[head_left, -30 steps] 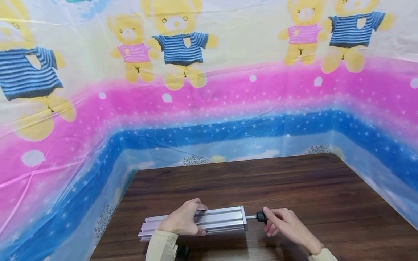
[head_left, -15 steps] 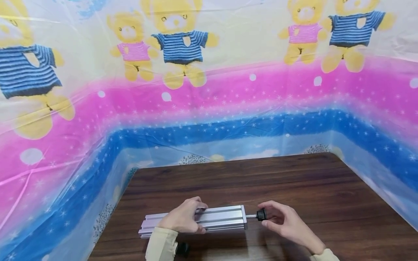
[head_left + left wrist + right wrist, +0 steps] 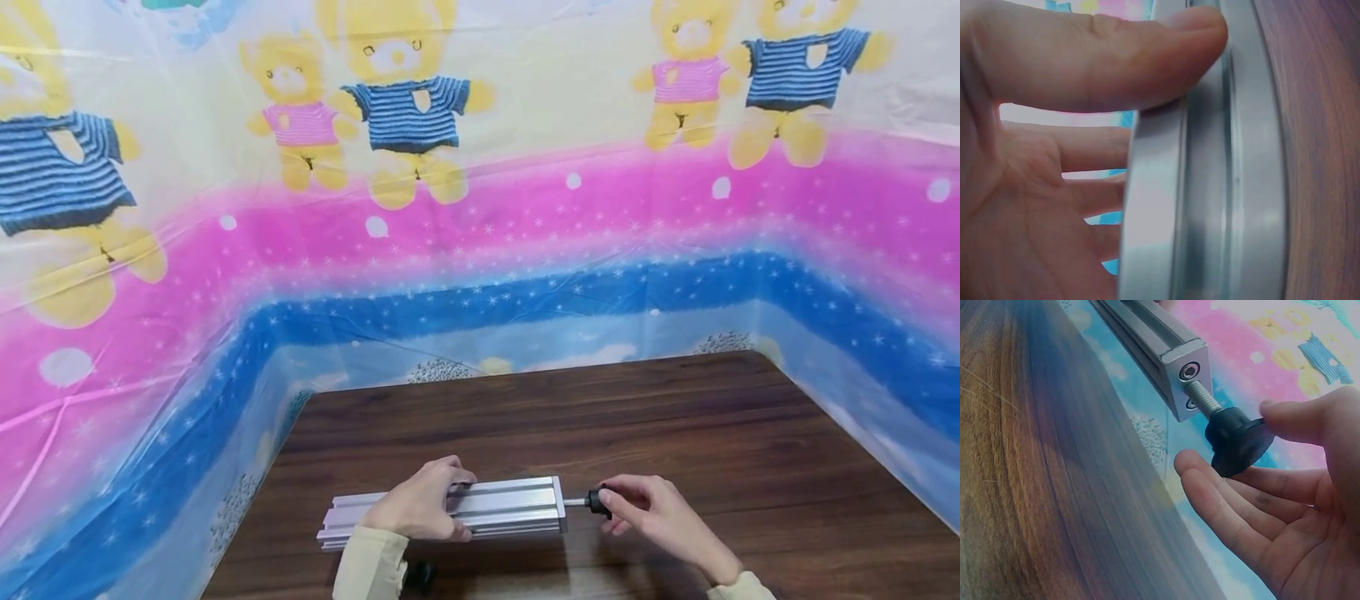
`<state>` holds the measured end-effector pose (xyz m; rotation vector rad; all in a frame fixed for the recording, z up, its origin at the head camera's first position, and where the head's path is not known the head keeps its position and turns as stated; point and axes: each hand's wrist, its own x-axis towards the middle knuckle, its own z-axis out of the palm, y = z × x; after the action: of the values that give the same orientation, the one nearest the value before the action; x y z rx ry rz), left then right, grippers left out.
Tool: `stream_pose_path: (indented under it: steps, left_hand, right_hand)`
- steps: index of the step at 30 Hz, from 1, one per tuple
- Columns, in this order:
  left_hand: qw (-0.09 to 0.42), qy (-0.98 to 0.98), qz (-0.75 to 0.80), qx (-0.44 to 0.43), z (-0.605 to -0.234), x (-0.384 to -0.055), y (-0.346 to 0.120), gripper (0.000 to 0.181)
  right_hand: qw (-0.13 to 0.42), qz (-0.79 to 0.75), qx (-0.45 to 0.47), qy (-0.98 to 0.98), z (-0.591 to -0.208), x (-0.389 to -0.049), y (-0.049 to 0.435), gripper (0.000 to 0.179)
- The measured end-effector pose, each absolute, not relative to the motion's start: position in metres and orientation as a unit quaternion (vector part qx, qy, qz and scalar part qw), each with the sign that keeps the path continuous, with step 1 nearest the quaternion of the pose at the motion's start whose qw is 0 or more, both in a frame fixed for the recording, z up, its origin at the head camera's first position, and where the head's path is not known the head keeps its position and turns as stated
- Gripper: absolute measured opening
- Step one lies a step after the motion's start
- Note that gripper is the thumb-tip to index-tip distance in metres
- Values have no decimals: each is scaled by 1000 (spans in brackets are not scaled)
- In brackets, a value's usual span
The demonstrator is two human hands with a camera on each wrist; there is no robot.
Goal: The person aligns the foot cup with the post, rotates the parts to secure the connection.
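Observation:
A silver aluminium profile lies along the wooden table, with a flat end plate facing right. My left hand grips the profile near its middle; its thumb presses on the grooved side and the other fingers reach round behind. From the end plate a threaded rod sticks out, bearing a black knob. My right hand pinches this knob, thumb on the near edge and index finger on the far side. In the right wrist view, two other fingers extend below the knob.
The dark wood table runs back to a fabric curtain printed with bears, which stands along its back and sides. Beside the left sleeve a small black object shows, partly hidden.
My right hand's fingers spread wider round the knob half a second ago and have closed on it again, the thumb now higher. My left hand and the profile have stayed put.

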<state>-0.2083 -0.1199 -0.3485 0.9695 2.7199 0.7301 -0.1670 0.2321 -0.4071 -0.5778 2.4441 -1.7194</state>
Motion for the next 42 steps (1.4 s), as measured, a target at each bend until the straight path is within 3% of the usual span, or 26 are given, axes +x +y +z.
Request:
stream_pose_path:
  steps: [15, 19, 24, 32, 42]
  left_hand:
    - [89, 902, 261, 332, -352, -208, -122, 58]
    - [84, 900, 263, 337, -351, -211, -123, 58]
    - [80, 901, 265, 335, -347, -212, -123, 59]
    - [82, 901, 267, 333, -342, -213, -122, 60]
    - [91, 909, 257, 315, -342, -213, -122, 62]
  right_hand:
    - [96, -590, -143, 789, -412, -169, 229, 55]
    - [52, -576, -166, 799, -410, -166, 234, 48]
    - [-27, -558, -253, 790, -412, -164, 236, 58]
    - [-58, -539, -260, 799, -411, -171, 235, 44]
    - [26, -555, -207, 805, -406, -176, 232, 45]
